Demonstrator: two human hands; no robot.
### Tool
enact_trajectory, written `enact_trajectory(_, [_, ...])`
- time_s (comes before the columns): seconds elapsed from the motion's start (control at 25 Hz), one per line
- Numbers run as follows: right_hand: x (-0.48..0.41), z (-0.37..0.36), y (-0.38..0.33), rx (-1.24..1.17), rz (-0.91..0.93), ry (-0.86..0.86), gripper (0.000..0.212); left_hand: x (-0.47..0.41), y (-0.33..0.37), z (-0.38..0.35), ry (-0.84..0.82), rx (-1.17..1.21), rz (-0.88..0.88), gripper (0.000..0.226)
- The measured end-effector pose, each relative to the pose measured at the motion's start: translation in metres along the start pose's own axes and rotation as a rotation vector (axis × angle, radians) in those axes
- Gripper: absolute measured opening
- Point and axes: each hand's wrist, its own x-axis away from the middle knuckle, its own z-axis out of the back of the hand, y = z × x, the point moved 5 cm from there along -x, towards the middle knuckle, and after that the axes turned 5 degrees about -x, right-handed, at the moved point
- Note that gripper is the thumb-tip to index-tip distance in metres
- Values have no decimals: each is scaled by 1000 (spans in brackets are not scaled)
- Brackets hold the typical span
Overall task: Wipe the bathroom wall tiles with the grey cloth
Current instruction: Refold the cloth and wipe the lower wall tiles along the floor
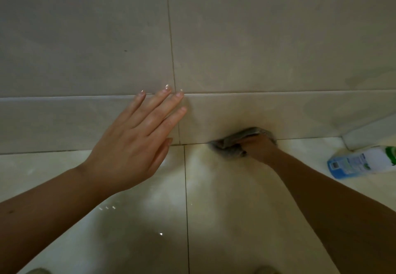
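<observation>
Large beige wall tiles [257,38] fill the upper half of the view, with a lower skirting row [246,113] meeting the glossy floor. My right hand [260,148] grips the bunched grey cloth [233,143] and holds it against the bottom of the skirting tile, right at the floor joint. My left hand [139,136] is spread with straight fingers, its fingertips touching the wall at the ledge above the skirting row, left of the cloth.
A white and blue plastic bottle [362,162] lies on its side on the floor at the right, near a white corner piece [368,132]. Glossy cream floor tiles [128,231] stretch toward me. Two footwear tips show at the bottom edge.
</observation>
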Motion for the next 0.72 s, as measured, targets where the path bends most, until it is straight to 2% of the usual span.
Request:
enact_trajectory(0.12, [12, 49, 28, -25, -116, 178, 14, -14, 15, -2, 2, 18, -18, 56])
enact_trajectory(0.28, [38, 64, -5, -2, -37, 259, 18, -32, 32, 1, 27, 41, -21, 57])
enact_trajectory(0.4, [70, 66, -59, -354, 198, 254, 11, -41, 32, 9, 52, 44, -18, 57])
enact_trajectory(0.52, [81, 64, -89, -618, 321, 191, 27, -43, 27, 15, 68, 35, -8, 58])
enact_trajectory(0.56, [78, 56, -91, -607, 326, 148, 28, -43, 26, 15, 66, 30, -5, 58])
enact_trajectory(0.64, [58, 31, -77, -436, 281, 86, 16, -41, 26, 12, 54, 26, -2, 57])
enact_trajectory(0.72, [30, 11, -46, -244, 110, 52, 21, -41, 27, 8, 43, 27, -2, 56])
